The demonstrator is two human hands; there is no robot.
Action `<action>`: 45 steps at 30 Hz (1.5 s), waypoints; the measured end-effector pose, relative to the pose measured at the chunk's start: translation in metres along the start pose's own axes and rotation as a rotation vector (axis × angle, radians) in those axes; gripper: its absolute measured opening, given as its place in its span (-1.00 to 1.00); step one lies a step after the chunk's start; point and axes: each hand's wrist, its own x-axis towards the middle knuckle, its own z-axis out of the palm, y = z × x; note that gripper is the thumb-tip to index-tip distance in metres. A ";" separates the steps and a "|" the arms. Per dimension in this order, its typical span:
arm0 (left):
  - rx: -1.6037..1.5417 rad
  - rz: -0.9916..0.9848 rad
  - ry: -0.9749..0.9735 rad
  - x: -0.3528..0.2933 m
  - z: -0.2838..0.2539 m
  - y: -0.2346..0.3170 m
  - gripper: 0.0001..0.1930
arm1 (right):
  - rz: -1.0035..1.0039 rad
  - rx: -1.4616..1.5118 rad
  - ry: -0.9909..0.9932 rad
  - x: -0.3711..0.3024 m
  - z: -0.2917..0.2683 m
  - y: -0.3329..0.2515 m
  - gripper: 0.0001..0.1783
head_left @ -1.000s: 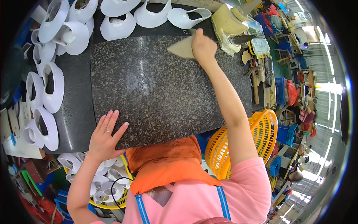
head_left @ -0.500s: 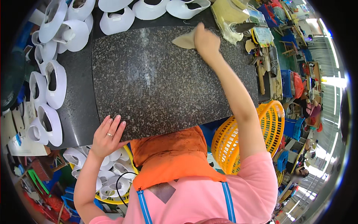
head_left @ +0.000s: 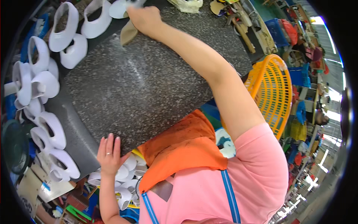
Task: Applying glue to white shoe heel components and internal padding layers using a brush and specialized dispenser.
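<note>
From where I'm standing, the right hand of the person in the orange apron is stretched across to the far left part of the speckled grey slab, its slightly blurred fingers curled in and closed on a flat beige piece, which pokes out below the knuckles, just beside a white shoe-shaped piece. The left hand lies at the slab's near left corner, fingers stretched out nearly together, thumb spread aside, grasping nothing that I can see, while more white shoe-shaped pieces line the worktop's left side.
</note>
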 end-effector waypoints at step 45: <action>-2.000 -1.060 0.440 0.341 0.095 -0.126 -0.68 | 0.004 0.733 -0.647 -0.137 -0.173 -0.031 -0.76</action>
